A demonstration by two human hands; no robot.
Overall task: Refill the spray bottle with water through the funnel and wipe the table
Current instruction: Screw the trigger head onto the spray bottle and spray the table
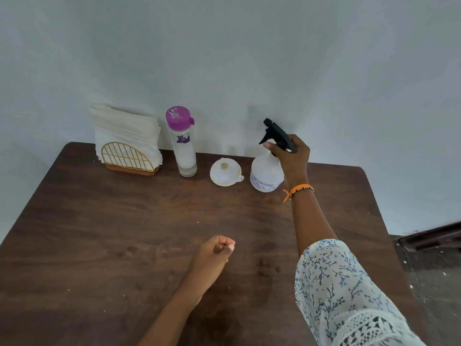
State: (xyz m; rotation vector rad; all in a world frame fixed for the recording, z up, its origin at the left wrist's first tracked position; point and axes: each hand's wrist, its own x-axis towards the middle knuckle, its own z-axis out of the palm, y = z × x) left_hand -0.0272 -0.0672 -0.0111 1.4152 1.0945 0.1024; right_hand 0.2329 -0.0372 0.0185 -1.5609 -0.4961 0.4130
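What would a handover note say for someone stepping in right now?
Right hand: fingers curled around the spray bottle neck, below the black trigger head, which is on.
Left hand: curled, holding nothing, over the table.
Funnel lies between the spray bottle and the capped water bottle; napkins in the holder, far left.
Done: nothing visible.
Left: unscrew head, seat funnel, pour, close, wipe.

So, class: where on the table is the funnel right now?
The funnel lies at the back of the table, between the purple-capped water bottle and the spray bottle.
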